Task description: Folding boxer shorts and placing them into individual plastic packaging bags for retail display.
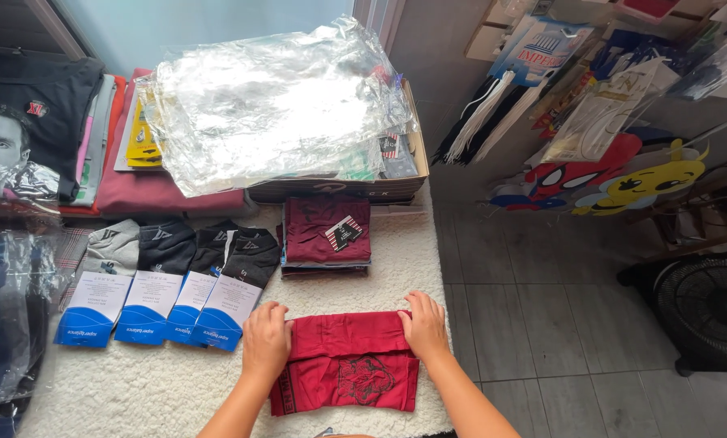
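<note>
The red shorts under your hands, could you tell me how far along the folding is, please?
Done: a folded maroon stack lies behind the shorts, beside a row of socks. In hand: the left hand and right hand press flat on the red shorts, top edge turned down. Left: the lower half lies unfolded.

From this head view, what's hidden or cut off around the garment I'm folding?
- Red garment: its upper corners lie under the left hand and right hand.
- Maroon stack: lower layers hidden by the top piece.
- Cardboard box: contents veiled by glaring clear plastic bags.
- Fan: cut by the right edge.
</note>
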